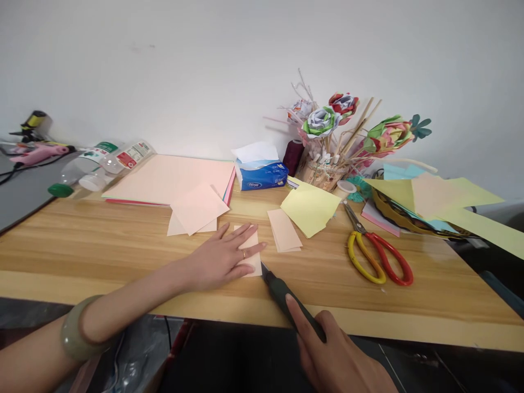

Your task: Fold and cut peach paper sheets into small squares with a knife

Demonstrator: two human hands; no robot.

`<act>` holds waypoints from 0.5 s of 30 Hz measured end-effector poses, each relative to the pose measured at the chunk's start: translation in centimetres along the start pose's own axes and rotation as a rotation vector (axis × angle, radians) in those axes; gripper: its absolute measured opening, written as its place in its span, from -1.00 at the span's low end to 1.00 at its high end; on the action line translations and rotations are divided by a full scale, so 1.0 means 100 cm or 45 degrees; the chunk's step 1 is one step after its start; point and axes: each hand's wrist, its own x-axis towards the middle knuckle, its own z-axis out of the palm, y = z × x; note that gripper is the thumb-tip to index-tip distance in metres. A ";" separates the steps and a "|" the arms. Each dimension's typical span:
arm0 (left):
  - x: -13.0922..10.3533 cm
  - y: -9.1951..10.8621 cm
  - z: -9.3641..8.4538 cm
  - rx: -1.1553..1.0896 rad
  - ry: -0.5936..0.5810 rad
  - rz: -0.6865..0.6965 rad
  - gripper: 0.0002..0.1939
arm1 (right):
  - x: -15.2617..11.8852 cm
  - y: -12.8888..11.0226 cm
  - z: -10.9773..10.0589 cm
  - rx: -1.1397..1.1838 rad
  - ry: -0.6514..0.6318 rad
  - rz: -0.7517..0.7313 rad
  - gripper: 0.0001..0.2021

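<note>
1 knife [286, 297] at the right edge of 1 pale paper piece [254, 263], front of worktop [327, 295].
Left hand [219, 257] flat, fingers spread, pinning paper piece; right hand [333, 349] closed round knife, index finger along it. Knife's long axis diagonal, blade pointing away and left; tip probably touching paper, can't confirm. Nearby: 1 scissors [360, 228], 2 bottles [88, 166].
</note>
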 end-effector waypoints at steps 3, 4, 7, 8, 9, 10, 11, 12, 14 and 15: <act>0.001 0.000 0.002 0.000 -0.026 -0.032 -0.34 | 0.004 0.002 -0.001 -0.004 0.008 -0.010 -0.52; 0.001 0.000 0.003 -0.001 -0.038 -0.045 -0.31 | 0.005 0.003 -0.001 -0.001 0.014 -0.013 -0.53; 0.001 0.001 0.001 0.009 -0.051 -0.058 -0.27 | 0.006 0.005 0.001 0.015 0.069 -0.044 -0.52; 0.001 0.001 0.001 0.016 -0.041 -0.065 -0.27 | 0.007 0.006 0.002 0.017 0.085 -0.047 -0.52; 0.001 0.001 0.000 0.024 -0.029 -0.075 -0.27 | 0.008 0.007 0.003 0.022 0.098 -0.050 -0.51; 0.001 0.002 -0.001 0.032 -0.016 -0.085 -0.27 | 0.008 0.007 0.004 0.033 0.107 -0.052 -0.51; 0.001 0.002 -0.001 0.039 -0.005 -0.093 -0.27 | 0.009 0.008 0.005 0.049 0.106 -0.049 -0.49; 0.001 0.002 -0.001 0.043 0.002 -0.098 -0.27 | 0.010 0.008 0.006 0.068 0.105 -0.044 -0.48; 0.000 0.002 0.000 0.041 0.003 -0.098 -0.25 | 0.013 0.010 0.007 0.118 0.102 -0.051 -0.45; 0.001 0.002 0.001 0.037 0.003 -0.103 -0.24 | 0.014 0.010 0.007 0.134 0.096 -0.054 -0.44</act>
